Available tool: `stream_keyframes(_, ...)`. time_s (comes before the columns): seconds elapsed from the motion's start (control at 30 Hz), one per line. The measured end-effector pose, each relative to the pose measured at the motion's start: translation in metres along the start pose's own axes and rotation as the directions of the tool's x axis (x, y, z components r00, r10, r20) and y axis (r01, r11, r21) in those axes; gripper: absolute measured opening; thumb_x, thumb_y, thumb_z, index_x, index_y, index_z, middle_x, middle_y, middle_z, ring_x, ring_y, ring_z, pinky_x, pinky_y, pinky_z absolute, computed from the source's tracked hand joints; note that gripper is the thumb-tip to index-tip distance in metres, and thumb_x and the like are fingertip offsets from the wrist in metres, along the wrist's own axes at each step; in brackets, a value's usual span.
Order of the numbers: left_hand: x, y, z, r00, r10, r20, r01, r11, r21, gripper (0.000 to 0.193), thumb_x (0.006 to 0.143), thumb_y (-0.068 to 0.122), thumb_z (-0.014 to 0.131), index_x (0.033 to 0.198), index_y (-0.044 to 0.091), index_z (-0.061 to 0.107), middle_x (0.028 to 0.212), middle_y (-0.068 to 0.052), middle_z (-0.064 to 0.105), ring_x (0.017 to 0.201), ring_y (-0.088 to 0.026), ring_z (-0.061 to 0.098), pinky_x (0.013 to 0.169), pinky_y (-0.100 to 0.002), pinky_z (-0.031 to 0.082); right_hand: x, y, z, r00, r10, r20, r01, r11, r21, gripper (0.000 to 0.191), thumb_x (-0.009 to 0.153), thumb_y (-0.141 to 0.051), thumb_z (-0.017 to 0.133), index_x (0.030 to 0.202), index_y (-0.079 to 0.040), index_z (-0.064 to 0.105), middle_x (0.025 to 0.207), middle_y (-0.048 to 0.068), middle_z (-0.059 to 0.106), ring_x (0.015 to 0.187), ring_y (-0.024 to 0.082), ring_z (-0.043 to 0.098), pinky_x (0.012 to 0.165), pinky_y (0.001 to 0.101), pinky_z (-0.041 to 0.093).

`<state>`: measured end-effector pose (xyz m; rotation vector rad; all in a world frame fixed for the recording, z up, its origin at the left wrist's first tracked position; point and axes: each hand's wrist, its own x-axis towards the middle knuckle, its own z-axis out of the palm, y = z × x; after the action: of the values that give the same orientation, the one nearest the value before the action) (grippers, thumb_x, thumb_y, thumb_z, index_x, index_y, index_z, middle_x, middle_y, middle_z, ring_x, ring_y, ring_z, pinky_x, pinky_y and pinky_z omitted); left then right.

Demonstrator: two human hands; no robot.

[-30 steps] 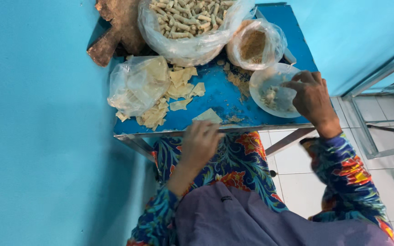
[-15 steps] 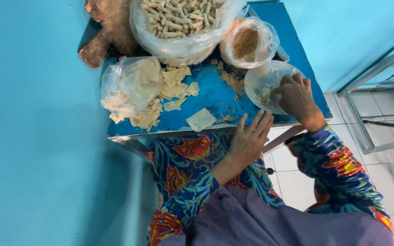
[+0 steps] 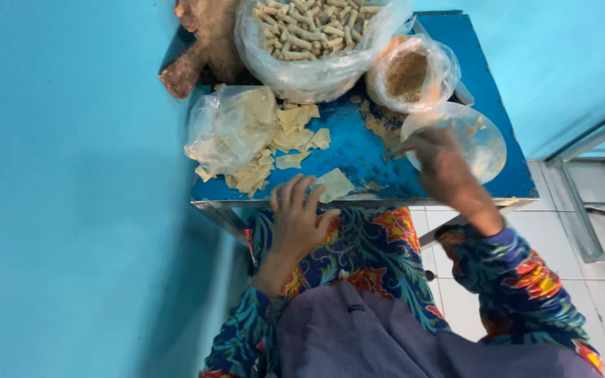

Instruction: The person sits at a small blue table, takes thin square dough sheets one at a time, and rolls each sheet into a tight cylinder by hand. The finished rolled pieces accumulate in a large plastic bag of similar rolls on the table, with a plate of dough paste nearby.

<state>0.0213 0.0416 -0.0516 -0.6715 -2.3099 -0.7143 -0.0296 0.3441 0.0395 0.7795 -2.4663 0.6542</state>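
Shifted across since half a second ago: left hand (image 3: 299, 217), then just right of the single wrapper sheet (image 3: 334, 183), now at its left edge. Lies flat with fingers spread, fingertips touching the sheet, nothing gripped. Sheet itself flat on the near edge of the blue tabletop (image 3: 358, 147), apart from the rest.

Right hand (image 3: 437, 162) blurred with motion, at the near-left rim of the clear bowl (image 3: 481, 143); cannot tell how far closed or whether anything is pinched in it. Smears of brown filling inside the bowl, crumbs of it on the tabletop just to its left.

Further left, a heap of pale wrappers (image 3: 288, 136) spilling from a clear bag (image 3: 229, 129). At the far side, a small bag of brown filling (image 3: 411, 73) and beside it a large bag of rolled pieces (image 3: 309, 35), well filled. At the far left corner, a brown lump (image 3: 201, 42), kind unclear.

Judging by that: many pieces already rolled and bagged, one sheet laid out bare with no filling on it yet, a good heap of wrappers and most of a bag of filling left.

Turquoise wall on the left, tiled floor (image 3: 596, 266) on the right.
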Motion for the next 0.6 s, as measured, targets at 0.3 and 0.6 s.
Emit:
stream_keyframes(0.3,-0.008,-0.023,0.017,0.996,0.089,0.000,-0.088,0.992,0.092,0.030,0.099,0.032,0.074,0.117,0.010,0.064,0.127,-0.007,0.064,0.133,-0.027,0.056,0.120,-0.057,0.032,0.029,-0.051,0.064,0.968,-0.143,0.209,0.152,0.988,-0.030,0.054,0.073,0.005,0.066,0.120,-0.020,0.078,0.109,0.012,0.061,0.104,0.033,0.054,0.087,0.0435,0.044)
stream_keyframes(0.6,-0.005,-0.030,0.020,0.975,0.197,-0.099,-0.197,0.980,0.011,0.021,0.100,0.015,0.071,0.120,0.010,0.068,0.116,-0.009,0.065,0.117,-0.028,0.062,0.110,-0.052,0.048,0.037,-0.054,0.065,0.902,-0.256,0.349,0.418,0.721,-0.553,0.038,0.083,-0.024,0.068,0.120,-0.016,0.074,0.113,0.003,0.060,0.112,0.024,0.054,0.096,0.0372,0.044)
